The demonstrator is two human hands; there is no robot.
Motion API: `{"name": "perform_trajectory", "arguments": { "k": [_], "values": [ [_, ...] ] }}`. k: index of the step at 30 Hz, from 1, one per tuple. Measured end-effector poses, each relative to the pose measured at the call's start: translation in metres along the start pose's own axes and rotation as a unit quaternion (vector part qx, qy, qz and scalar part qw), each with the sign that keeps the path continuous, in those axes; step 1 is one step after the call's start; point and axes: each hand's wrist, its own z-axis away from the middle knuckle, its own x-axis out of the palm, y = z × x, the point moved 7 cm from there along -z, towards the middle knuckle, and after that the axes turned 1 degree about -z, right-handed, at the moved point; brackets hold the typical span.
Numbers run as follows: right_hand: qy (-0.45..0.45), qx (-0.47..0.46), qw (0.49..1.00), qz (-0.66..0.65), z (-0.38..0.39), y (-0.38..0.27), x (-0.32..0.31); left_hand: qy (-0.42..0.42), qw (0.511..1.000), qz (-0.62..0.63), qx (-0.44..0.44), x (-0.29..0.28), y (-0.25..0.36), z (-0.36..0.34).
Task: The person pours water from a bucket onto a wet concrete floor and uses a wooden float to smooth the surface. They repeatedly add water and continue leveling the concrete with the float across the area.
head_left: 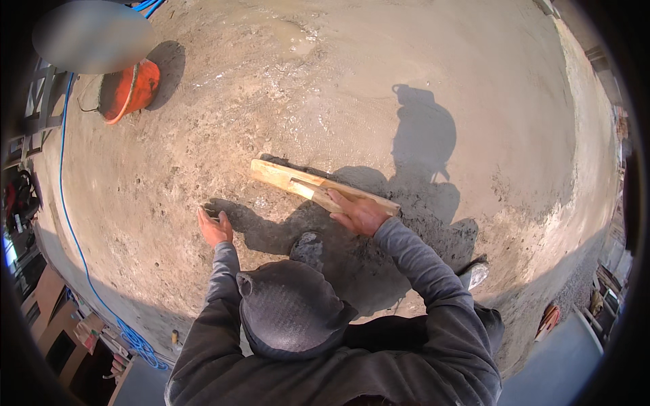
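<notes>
Over concrete [352, 68]: two hands [362, 215], one gripping one wooden float [308, 189].

We can read no text, label, brand, number or sign anywhere in this view.
</notes>
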Motion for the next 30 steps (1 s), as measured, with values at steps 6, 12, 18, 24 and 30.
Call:
{"name": "perform_trajectory", "arguments": {
  "k": [6,12,18,24,30],
  "values": [
    [0.123,-0.041,0.982,0.139,-0.086,0.049,-0.105,0.003,1.000,0.000,0.028,0.009,0.059,-0.042],
    [0.218,0.125,0.965,0.071,-0.182,0.062,-0.216,-0.082,0.994,-0.072,0.024,0.003,0.140,-0.126],
    [0.468,0.196,0.847,-0.160,-0.165,0.118,-0.234,-0.163,0.977,-0.139,0.009,0.003,0.164,-0.178],
    [0.338,0.124,0.893,-0.272,-0.246,0.055,-0.193,-0.203,0.964,-0.173,0.001,0.009,0.177,-0.187],
    [0.294,0.172,0.931,-0.132,-0.201,0.039,-0.183,-0.197,0.964,-0.180,0.002,0.004,0.173,-0.181]
  ]
}}
